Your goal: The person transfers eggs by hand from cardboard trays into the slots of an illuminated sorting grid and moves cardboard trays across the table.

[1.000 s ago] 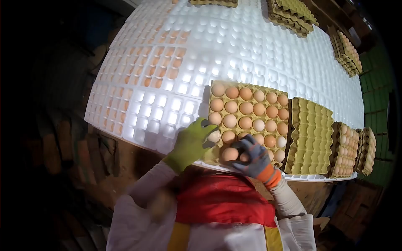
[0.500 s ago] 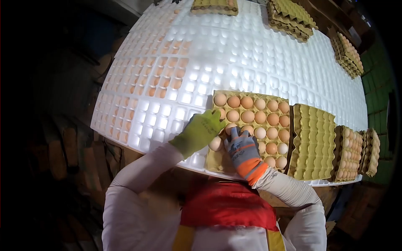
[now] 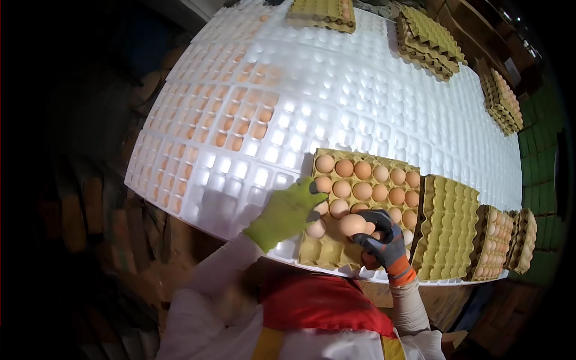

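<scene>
A brown pulp egg tray (image 3: 312,254) holds rows of brown and cream eggs (image 3: 362,191), with bare cups at its front left corner. My right hand (image 3: 387,240), in a grey and orange glove, curls round a light brown egg (image 3: 351,225) just above the tray. Part of another egg shows beside it under the fingers. At the tray's left edge is my left hand (image 3: 285,213), in a yellow-green glove. Its fingers and thumb close about an egg (image 3: 321,207) in the left column, partly hidden by the glove.
White plastic trays with square cups (image 3: 240,171) cover the table; those at the left hold eggs (image 3: 243,126). To the right stand an upturned pulp tray (image 3: 449,228) and filled trays (image 3: 493,240). More pulp trays (image 3: 429,42) are stacked along the far side.
My right hand has moved right and lifted, now with an egg in its fingers. Cups at the tray's front left show bare. My left hand stays by the left column; the view has shifted.
</scene>
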A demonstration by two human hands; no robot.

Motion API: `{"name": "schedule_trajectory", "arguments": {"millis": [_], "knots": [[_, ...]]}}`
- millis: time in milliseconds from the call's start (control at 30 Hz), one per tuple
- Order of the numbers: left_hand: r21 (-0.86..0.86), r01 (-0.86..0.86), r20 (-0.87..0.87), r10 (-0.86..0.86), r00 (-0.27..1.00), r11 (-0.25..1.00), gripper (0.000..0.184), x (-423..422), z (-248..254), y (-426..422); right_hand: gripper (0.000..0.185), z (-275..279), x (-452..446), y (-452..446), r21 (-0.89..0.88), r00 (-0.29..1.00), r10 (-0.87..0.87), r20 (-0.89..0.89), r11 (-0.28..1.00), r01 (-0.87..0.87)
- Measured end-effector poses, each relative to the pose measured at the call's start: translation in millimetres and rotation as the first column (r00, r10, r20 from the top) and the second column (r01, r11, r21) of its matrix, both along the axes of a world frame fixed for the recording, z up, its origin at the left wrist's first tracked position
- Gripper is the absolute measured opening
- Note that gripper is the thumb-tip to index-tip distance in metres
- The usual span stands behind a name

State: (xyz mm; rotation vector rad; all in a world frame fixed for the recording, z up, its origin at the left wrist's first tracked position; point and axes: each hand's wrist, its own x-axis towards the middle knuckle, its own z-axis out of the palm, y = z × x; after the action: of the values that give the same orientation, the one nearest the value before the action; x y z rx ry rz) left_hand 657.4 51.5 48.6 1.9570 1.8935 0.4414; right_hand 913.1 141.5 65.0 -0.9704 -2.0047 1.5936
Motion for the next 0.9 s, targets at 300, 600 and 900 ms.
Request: {"name": "schedule_trajectory", "arguments": {"millis": [300, 600, 900], "knots": [[0.172, -0.041, 0.187, 0.008, 0.982, 0.984, 0.037, -12.1, -17.3, -9.2, 0.046, -1.2, -1.8, -6.8, 0.020, 0.991, -0.106, -0.082, 0.994, 0.108], [-0.358, -0.281, 0.932, 0.359, -0.048, 0.891, 0.044, -18.6, -11.4, -14.8, 0.039, 4.9, 3.8, -11.5, -0.280, 0.971, -0.222, -0.087, 0.941, 0.190], [0.238, -0.155, -0.252, 0.215, 0.943, 0.959, 0.037, 12.3, -19.9, 35.1, 0.035, 17.0, -28.1, -2.2, -0.362, 0.949, -0.267, -0.165, 0.912, 0.193]]}}
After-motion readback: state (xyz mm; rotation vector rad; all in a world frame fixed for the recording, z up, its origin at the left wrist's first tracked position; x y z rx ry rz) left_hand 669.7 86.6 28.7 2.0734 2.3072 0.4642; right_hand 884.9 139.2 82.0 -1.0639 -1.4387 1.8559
